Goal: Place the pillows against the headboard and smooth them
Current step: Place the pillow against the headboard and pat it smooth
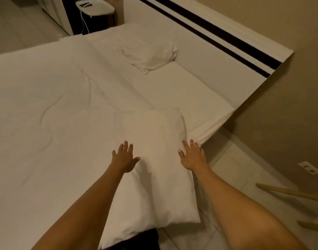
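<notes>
A white pillow (154, 177) lies at the near edge of the bed, partly overhanging it toward me. My left hand (125, 157) rests flat on the pillow's left part, fingers spread. At the pillow's right edge, my right hand (192, 156) lies flat with its fingers apart too. A second white pillow (147, 51) lies farther up the bed, beside the white headboard (199, 44) with two dark stripes. Neither hand grips anything.
The bed's white cover (46, 105) is creased at the middle. A nightstand (97, 9) with a white cable stands past the far bed corner. Tiled floor (235, 177) and a beige wall with a socket (309, 167) lie on the right, with wooden sticks (290, 192) near them.
</notes>
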`<state>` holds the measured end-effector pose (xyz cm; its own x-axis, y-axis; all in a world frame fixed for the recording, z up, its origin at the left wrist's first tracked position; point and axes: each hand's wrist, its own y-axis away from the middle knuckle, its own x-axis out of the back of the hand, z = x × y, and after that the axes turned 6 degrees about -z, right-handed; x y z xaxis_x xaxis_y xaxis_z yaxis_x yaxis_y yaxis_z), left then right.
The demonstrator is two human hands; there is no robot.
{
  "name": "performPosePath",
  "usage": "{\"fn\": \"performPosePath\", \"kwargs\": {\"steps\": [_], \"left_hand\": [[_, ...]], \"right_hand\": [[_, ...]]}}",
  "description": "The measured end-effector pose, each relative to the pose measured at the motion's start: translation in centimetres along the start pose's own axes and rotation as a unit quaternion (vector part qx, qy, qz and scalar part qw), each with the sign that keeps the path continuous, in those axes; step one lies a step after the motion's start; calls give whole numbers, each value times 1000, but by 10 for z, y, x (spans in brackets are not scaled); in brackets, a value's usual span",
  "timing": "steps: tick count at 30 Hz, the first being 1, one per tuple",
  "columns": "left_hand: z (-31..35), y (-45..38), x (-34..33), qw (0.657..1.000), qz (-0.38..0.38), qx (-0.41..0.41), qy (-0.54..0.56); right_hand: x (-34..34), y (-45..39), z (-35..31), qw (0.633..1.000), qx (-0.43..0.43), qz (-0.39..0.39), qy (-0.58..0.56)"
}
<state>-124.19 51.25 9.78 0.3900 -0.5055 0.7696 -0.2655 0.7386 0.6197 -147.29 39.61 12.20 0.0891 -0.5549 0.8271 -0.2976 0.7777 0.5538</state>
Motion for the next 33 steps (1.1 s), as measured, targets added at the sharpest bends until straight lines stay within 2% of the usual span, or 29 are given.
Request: {"fn": "performPosePath", "kwargs": {"steps": [5,9,15,19,22,27,33], "left_hand": [[7,-47,-31,1000,-20,9,18],[4,-91,-51,999,-2,14,41],[-10,-160,-91,987,108,14,117],[-24,-189,-125,978,95,36,183],[-36,-203,-141,961,107,53,250],[-54,-215,-151,938,108,98,314],[-58,-214,-159,920,117,105,360]], "right_hand": [[-33,-49,18,999,-1,-29,-15],[-57,-96,26,999,-3,-28,-34],[-95,-173,38,995,-3,-31,-93],[-121,-211,48,976,23,29,-214],[-140,-225,55,961,63,83,-258],[-154,-233,50,943,97,185,-259],[-154,-231,43,940,162,205,-219]]}}
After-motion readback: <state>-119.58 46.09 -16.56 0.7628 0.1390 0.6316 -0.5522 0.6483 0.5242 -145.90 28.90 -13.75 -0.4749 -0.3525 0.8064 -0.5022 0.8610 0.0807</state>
